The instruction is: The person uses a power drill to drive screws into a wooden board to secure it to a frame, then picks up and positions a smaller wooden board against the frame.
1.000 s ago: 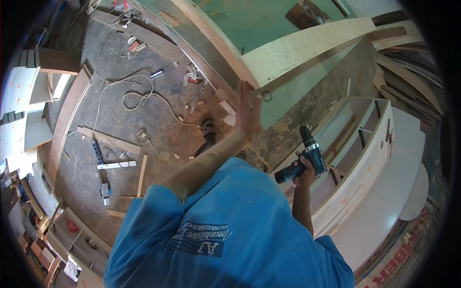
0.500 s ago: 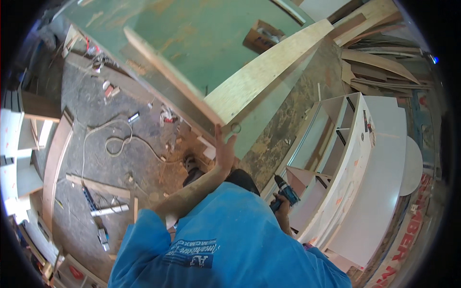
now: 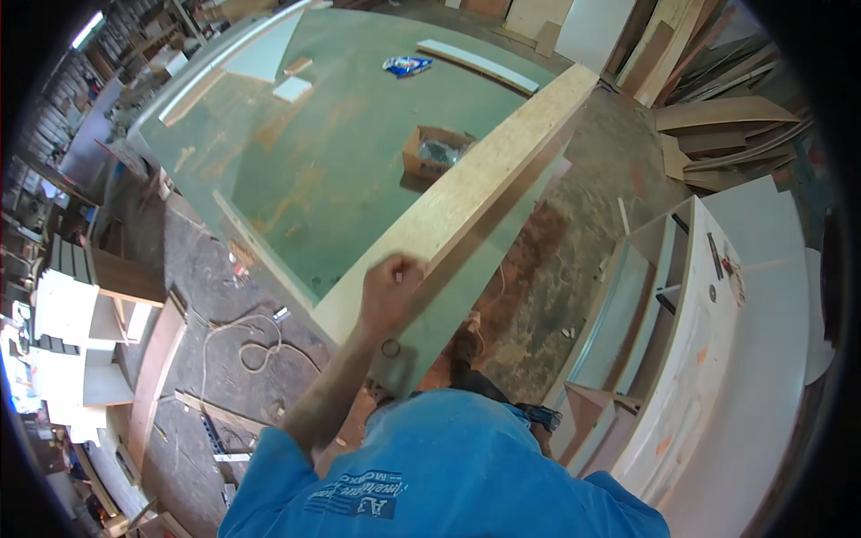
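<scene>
A long pale wooden plank assembly [image 3: 453,211] lies across the green-topped table, with a flat upper face and a side board below its near edge. My left hand [image 3: 390,289] is over its near part, fingers curled in; whether they hold something small is unclear. Down by my right side, my right hand [image 3: 542,436] grips a cordless drill [image 3: 539,416]. My shirt hides most of that hand and part of the drill. On the table, near my left wrist, is a small dark ring-shaped mark or object [image 3: 391,348].
An open cardboard box [image 3: 421,160] of small items sits beside the plank. A blue-and-white packet [image 3: 406,65] and a narrow strip [image 3: 478,65] lie farther back. To the right stands a white cabinet frame [image 3: 668,350]. A looped cable [image 3: 260,357] crosses the floor at left.
My left hand has gone from the plank's near end to farther along it, and its spread fingers have curled. The drill is now lower and more hidden by my shirt. The view has shifted.
</scene>
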